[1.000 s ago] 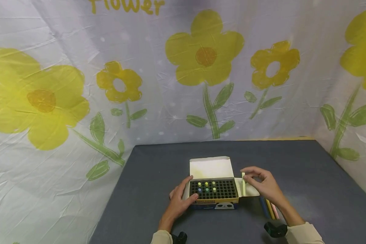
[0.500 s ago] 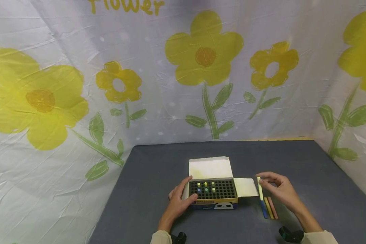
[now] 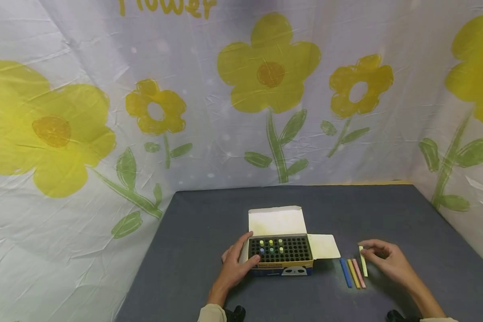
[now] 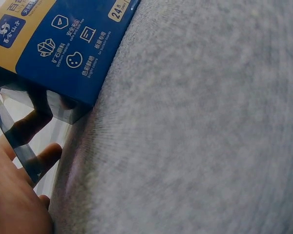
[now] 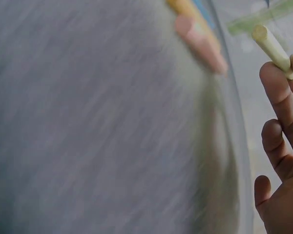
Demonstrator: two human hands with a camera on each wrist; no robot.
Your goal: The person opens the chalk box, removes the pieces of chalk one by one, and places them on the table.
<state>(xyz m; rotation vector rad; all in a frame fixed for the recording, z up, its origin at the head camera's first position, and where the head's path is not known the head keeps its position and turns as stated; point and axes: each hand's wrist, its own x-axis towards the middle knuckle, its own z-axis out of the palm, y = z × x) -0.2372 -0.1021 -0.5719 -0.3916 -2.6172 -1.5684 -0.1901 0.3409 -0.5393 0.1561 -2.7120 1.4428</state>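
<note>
Right of the box, apart from its side flap, a pale yellow-green cylindrical chalk stick stands nearly upright in the right hand, its upper end pinched narrowly between thumb and fingertip; whether its foot touches the table is hard to tell. It should be light, stiff and brittle, dusty enough to slip a little, so a gentle hold near one end looks best, without sideways bending. Between it and the box lie a blue chalk stick, a yellow chalk stick and a pink chalk stick, side by side.

The blue-and-yellow cardboard box has its white lid folded back behind it and the white side flap out to its right. Inside, a black perforated tray bears six sticks in two rows, towards its left half. At the box's left end the left hand holds it, thumb at the near corner. Under the box spreads the dark grey table; behind it hangs a white flower-printed curtain.
</note>
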